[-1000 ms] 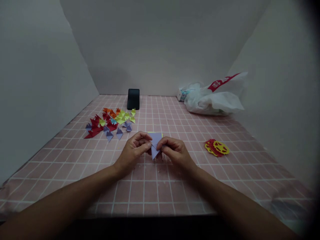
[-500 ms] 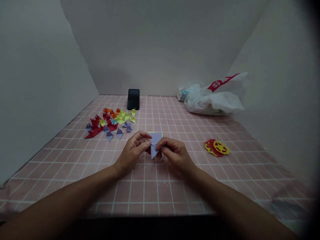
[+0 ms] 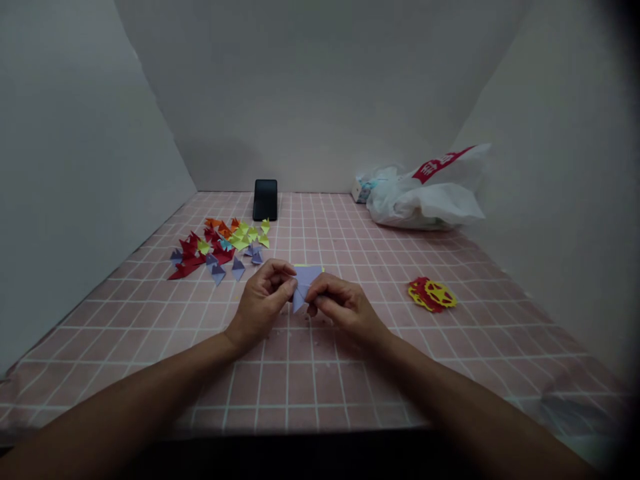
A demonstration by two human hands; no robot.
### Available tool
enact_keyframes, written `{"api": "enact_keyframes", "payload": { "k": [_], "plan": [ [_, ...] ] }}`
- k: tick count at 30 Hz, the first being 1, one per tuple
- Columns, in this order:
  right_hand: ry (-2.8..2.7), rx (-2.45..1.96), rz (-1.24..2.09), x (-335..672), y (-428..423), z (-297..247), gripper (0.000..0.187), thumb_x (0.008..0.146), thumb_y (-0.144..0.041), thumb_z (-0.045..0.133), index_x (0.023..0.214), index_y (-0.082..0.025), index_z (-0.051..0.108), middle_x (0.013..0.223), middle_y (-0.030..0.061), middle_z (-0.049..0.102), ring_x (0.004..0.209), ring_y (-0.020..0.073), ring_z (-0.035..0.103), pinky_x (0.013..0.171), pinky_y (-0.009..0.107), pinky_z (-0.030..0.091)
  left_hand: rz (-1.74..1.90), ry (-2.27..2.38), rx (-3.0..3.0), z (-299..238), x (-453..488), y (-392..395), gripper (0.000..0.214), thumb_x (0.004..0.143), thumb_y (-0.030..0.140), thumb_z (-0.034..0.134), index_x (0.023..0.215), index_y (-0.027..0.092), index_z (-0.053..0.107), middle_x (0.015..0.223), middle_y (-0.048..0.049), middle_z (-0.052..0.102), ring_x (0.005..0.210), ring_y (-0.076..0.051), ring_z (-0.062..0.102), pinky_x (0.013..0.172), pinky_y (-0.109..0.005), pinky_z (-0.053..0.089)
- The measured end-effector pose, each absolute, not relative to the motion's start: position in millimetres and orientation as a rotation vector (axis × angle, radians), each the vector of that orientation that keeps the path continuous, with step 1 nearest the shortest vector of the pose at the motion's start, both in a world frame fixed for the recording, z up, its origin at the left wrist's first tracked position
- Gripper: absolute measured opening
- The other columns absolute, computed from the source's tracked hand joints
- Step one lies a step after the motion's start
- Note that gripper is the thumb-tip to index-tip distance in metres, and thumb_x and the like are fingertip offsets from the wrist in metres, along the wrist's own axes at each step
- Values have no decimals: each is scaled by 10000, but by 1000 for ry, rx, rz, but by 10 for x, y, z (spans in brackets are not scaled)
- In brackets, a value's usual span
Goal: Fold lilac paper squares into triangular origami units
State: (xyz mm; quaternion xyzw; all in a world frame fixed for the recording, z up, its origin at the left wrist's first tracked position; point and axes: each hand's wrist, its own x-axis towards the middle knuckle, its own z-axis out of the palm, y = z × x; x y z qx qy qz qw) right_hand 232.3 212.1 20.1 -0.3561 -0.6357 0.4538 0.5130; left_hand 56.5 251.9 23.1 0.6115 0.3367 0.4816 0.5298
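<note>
Text: none legible. Plastic bag [image 3: 425,205] bears white characters [image 3: 435,165], apparently Chinese, on a red band [image 3: 444,163]; too small to read.

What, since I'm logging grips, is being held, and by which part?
The purple paper: left side in the left hand, right side in the right hand.

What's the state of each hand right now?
Left hand: closed, holding the folded purple paper.
Right hand: closed, holding the same paper.
</note>
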Motion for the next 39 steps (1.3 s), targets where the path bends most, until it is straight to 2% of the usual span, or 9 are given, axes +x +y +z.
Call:
{"api": "enact_keyframes", "payload": {
  "k": [4,8,12,20,32,39],
  "plan": [
    [-1363,-878,1179,2330,2126,196,111,898,-278,579,956,-194,623,809,-2,615,650,116,615,617,270,491,1213,793,1533,240,576,2519,104,825,175,650,868,191,557,720,55,547,617,-70,534,576,-180,438],
    [-1311,-975,1257,2325,2144,189,216,897,-396,596,920,-181,610,730,-13,593,564,114,579,512,250,465,1230,811,1621,235,577,2502,83,836,157,633,870,187,563,744,43,557,639,-74,550,592,-187,452],
    [-1354,-1034,1261,2306,2146,156,212,875,-368,632,791,-178,592,631,-32,563,516,98,535,516,245,433,1240,830,1718,212,569,2499,78,845,148,622,879,187,564,754,35,563,643,-79,558,586,-192,457],
    [-1400,-1077,1159,2309,2138,158,305,915,-360,580,668,-182,561,559,-32,549,487,98,516,506,249,400,1215,809,1772,212,573,2504,66,856,145,606,880,186,562,772,29,558,656,-81,542,588,-201,446],
    [-1360,-1070,1229,2310,2136,190,284,885,-360,600,665,-186,555,546,-34,560,474,98,516,499,242,399,1152,779,1583,199,561,2514,105,838,185,660,901,187,576,800,23,591,691,-92,581,624,-210,459],
    [-1363,-1095,1175,2316,2143,191,280,889,-367,590,678,-184,569,535,-36,558,467,99,510,502,246,392,1070,762,1461,196,549,2518,180,914,328,596,1020,184,613,804,5,611,712,-120,594,672,-249,495]
  ]
}}
